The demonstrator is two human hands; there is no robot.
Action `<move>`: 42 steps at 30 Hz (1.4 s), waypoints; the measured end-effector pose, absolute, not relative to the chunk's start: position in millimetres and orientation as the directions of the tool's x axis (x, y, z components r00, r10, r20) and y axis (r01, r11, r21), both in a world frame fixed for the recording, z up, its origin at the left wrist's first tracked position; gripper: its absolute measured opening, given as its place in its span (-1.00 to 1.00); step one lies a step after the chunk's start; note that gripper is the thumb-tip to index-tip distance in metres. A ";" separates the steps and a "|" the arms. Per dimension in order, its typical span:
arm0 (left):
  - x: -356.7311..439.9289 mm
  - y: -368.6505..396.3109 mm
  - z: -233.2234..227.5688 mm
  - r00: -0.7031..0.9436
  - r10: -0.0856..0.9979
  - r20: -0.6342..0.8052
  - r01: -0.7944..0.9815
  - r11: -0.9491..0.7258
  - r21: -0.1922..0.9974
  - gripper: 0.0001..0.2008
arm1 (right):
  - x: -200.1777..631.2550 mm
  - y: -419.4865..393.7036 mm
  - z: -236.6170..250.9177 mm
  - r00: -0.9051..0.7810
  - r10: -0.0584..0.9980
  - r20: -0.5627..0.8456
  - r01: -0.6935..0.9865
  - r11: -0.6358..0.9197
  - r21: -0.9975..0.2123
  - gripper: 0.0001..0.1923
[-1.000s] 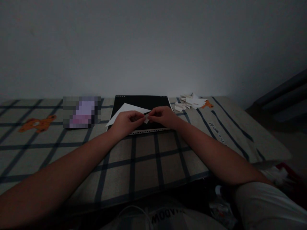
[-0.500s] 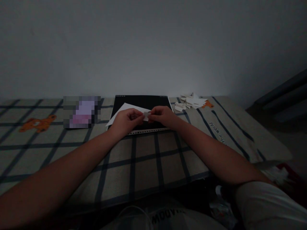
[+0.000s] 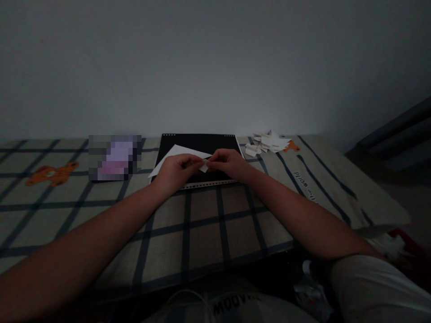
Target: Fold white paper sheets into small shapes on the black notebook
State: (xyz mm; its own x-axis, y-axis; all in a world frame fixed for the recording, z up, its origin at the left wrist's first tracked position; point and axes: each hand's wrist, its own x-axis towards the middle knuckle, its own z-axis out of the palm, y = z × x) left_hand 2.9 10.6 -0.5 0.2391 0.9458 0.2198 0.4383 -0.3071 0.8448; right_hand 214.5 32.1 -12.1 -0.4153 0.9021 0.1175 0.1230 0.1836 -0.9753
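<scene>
Paper scrap (image 3: 203,168), small and white, sits pinched between the fingertips of both hands just above the near edge of a black board (image 3: 198,143). Left hand (image 3: 177,169) grips the scrap's left side with thumb and fingers curled in; right hand (image 3: 229,163) grips its right side the same way, so the two hands nearly touch at the scrap. Whether the scrap is folded cannot be told in the dim light.

A larger white sheet (image 3: 175,154) lies on the board, slanting from the far middle toward the near left, with its left corner hanging past the board's edge; the left hand covers part of it. The board lies flat on the surface (image 3: 202,224), which is covered by a cloth with dark checked lines, and it reaches back to the wall.

Far right of the board, well apart from the hands, is a pile of white paper bits (image 3: 266,143). An orange cartoon figure (image 3: 52,174) is printed on the cloth at the far left. Both forearms stretch from the near edge toward the board.
</scene>
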 end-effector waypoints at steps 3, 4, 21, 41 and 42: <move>3.5 11.3 -1.1 0.245 0.951 0.187 0.390 -0.273 0.879 -0.66 | 217.0 32.9 -11.6 -0.378 0.916 0.134 0.106 0.187 -0.977 -0.75; 3.6 11.5 -0.9 0.252 0.952 0.175 0.382 -0.264 0.886 -0.65 | 217.7 33.3 -11.4 -0.370 0.919 0.134 0.100 0.182 -0.978 -0.75; -1.5 18.8 -10.0 0.301 0.947 0.114 0.378 -0.228 0.897 -0.43 | 222.9 24.6 -0.2 -0.652 0.460 0.603 0.552 0.833 -0.038 -0.78; -4.1 10.5 -9.4 0.570 0.728 0.382 0.532 -0.681 0.504 -0.66 | 302.4 47.7 25.9 0.009 0.994 0.107 1.000 -0.008 -0.015 -0.78; -4.5 10.8 -9.8 0.577 0.722 0.381 0.534 -0.687 0.492 -0.66 | 302.7 47.3 26.3 0.003 0.996 0.093 1.000 -0.001 -0.012 -0.76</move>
